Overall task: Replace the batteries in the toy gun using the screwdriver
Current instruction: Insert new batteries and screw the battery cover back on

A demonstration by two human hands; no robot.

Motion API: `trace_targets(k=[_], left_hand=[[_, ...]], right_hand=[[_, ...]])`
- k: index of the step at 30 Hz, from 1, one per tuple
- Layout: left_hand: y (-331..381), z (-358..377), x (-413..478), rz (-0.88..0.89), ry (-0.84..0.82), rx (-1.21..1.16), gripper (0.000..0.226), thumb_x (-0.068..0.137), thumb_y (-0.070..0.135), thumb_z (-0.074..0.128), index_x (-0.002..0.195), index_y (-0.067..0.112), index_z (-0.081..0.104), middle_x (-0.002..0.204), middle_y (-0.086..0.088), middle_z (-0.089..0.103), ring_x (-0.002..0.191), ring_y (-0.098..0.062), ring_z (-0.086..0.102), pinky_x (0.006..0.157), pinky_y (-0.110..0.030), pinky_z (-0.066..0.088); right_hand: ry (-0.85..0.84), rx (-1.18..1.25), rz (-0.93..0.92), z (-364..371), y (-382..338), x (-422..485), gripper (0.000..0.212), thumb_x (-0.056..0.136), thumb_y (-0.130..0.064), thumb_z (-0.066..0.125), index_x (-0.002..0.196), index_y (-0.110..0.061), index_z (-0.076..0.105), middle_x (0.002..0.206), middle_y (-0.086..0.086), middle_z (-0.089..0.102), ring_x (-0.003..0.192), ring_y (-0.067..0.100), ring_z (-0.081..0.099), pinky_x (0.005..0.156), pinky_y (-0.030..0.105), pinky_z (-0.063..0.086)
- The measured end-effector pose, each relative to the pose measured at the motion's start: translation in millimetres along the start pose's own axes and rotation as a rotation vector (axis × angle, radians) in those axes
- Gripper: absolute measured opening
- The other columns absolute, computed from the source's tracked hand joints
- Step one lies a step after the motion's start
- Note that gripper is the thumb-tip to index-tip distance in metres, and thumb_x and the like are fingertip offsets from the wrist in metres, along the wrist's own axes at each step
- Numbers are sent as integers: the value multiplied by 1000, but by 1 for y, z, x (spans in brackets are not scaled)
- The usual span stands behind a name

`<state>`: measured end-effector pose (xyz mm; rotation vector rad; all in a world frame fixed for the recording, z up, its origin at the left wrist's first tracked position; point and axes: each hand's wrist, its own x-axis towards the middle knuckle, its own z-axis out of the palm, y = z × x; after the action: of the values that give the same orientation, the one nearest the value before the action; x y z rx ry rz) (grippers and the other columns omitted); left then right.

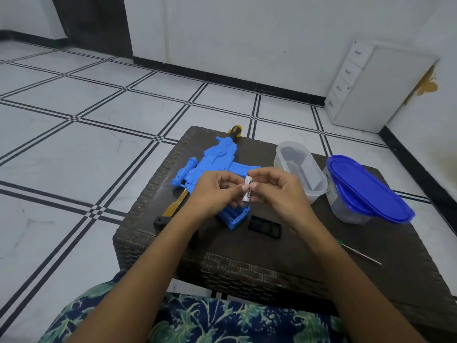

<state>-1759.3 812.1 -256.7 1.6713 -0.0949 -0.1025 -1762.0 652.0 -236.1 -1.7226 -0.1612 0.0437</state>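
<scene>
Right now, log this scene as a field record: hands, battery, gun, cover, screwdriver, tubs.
toy gun: blue, flat on table, battery compartment open
battery: white, pinched by left hand and right hand, above toy gun
cover: black, off, beside compartment
screwdriver: on table, right of right arm
clear tub: open
second tub: blue lid on top, askew
</scene>
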Motion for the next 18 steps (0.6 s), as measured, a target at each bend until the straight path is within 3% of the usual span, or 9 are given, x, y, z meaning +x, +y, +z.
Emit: trace_targets(k=[3,7,10,13,15,18], left_hand=[[-1,-2,0,19,-30,44,17,85,13,70,98,2,70,78,-17,72,64,-16,67,58,-22,52],[-2,-7,1,41,-9,60,12,83,6,70,95,9,72,84,-13,74,72,-14,69,66,-23,54],[-5,-15,7,103,247,284,16,83,5,64,84,19,72,80,2,72,67,-9,66,66,-17,51],[-2,-22,9,131,465,481,20,81,6,59,83,20,73,80,7,69,66,-6,61,65,-13,45],[-1,-24,8,92,451,498,18,81,8,59,86,18,73,82,4,69,68,-5,59,66,-13,43],[-1,-21,7,63,355,565,19,82,6,58,90,15,73,72,9,61,63,1,52,54,0,35]], right_hand=[[-31,0,30,-3,0,-1,20,84,-1,71,104,-4,69,96,23,67,83,24,71,73,34,62],[16,-3,18,-6,2,-1,14,79,2,75,89,-3,67,88,26,68,81,32,72,72,40,62],[64,-76,20,-6,4,-1,16,76,7,77,79,-3,64,77,19,68,75,30,72,69,40,62],[52,-358,-26,-3,7,-2,22,72,-6,83,70,-16,65,72,10,73,69,26,73,66,38,61],[31,-484,-50,1,10,-3,24,71,-13,85,67,-23,65,70,5,73,67,20,72,65,35,60],[83,-482,-102,5,6,-4,23,70,-15,86,66,-24,66,67,0,71,63,17,70,61,32,59]])
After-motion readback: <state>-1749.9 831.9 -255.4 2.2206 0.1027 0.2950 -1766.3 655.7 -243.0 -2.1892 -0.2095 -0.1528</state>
